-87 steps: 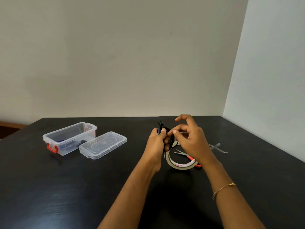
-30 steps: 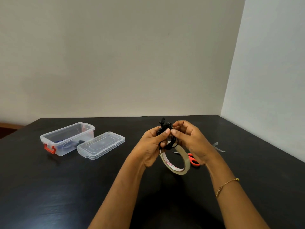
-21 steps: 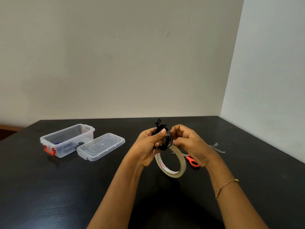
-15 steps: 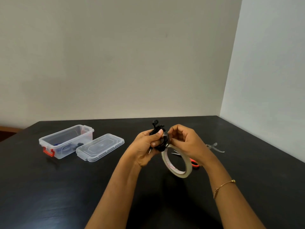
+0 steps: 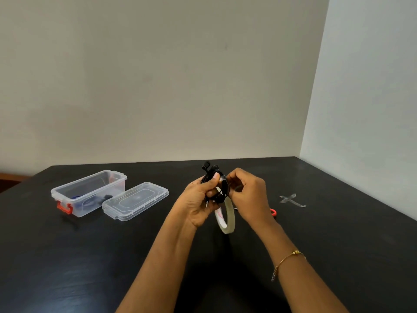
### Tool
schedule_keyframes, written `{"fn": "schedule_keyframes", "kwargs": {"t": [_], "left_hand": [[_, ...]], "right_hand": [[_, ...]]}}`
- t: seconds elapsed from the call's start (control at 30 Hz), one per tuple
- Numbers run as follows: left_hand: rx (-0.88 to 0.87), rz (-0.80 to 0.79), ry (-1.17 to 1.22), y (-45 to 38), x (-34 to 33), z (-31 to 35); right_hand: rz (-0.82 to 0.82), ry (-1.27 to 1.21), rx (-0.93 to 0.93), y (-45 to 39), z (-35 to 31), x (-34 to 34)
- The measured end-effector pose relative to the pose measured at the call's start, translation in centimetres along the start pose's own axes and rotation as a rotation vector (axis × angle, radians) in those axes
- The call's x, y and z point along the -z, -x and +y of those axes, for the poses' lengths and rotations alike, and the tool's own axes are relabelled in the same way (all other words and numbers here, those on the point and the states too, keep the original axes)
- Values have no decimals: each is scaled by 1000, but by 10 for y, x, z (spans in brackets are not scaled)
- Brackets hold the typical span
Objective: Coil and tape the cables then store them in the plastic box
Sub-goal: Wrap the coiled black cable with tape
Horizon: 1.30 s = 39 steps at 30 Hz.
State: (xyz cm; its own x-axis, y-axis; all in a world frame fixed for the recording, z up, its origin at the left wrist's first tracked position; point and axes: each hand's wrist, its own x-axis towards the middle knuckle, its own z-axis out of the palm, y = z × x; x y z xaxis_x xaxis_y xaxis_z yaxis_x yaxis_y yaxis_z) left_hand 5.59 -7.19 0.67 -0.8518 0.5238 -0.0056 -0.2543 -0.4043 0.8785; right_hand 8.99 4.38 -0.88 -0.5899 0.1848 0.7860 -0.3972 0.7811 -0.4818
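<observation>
Above the desk [image 5: 338, 245], the left hand [image 5: 198, 204] grips a coiled black cable [image 5: 215, 185]; the right hand [image 5: 248, 195] pinches tape round it, roll [image 5: 226, 218] dangling. Taping looks unfinished. The open box [image 5: 90, 193] already holds cables; lid [image 5: 135, 201] beside it.

Plain indoor room, likely home: bare painted walls [image 5: 158, 75], black table [image 5: 67, 256] set in corner.

Both hands [image 5: 222, 195] raised, fingers curled

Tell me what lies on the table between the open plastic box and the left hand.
In the head view, the clear lid lies between the plastic box and the left hand.
</observation>
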Motion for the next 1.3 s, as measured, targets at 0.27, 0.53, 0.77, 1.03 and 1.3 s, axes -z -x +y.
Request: {"fn": "schedule_keyframes", "kwargs": {"t": [0.27,0.53,0.77,1.03,1.3], "left_hand": [[-6,76,-1,2,-3,1],[-64,99,-28,6,-8,1],[-38,67,-11,4,-5,-1],[-16,-49,-7,2,2,1],[71,-115,38,5,8,9]], "right_hand": [[-43,-135,-274,-1,-3,1],[-169,-390,-452,-4,-7,14],[-71,69,-587,-5,29,25],[-683,725,-658,6,63,16],[-753,792,-630,1,65,17]]}}
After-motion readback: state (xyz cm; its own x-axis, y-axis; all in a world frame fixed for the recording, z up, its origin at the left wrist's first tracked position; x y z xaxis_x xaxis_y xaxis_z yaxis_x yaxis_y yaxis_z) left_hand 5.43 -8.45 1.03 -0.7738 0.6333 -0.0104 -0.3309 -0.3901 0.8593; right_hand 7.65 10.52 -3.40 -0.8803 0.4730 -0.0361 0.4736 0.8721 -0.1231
